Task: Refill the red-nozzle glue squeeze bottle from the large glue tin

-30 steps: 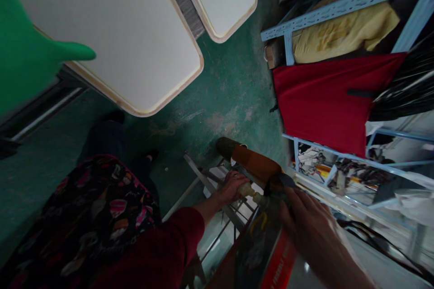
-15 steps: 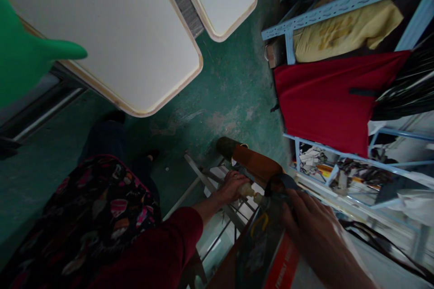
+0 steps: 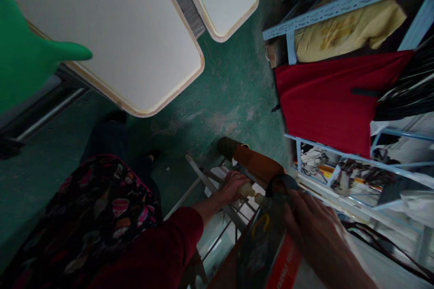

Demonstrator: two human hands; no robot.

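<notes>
My left hand, at the end of a dark red sleeve, is closed round a pale, bulb-shaped piece with a narrow neck. That neck meets a dark thing with a yellow mark and a red printed band; blur hides its kind. From the lower right, my right hand reaches over it, fingers bent along its upper end and thumb apart, apparently gripping it; the fingertips are in shadow. Just beyond both hands lies a brown tube-like piece with a dark green end.
White-topped tables with rounded edges stand at the upper left. A green, blurred shape is close at the left edge. Blue metal shelving, a red cloth and a yellowish sack are at right. Grey metal legs stand below my left hand.
The view has shifted very slightly. Both hands keep the same places on the pale piece and the dark thing.
</notes>
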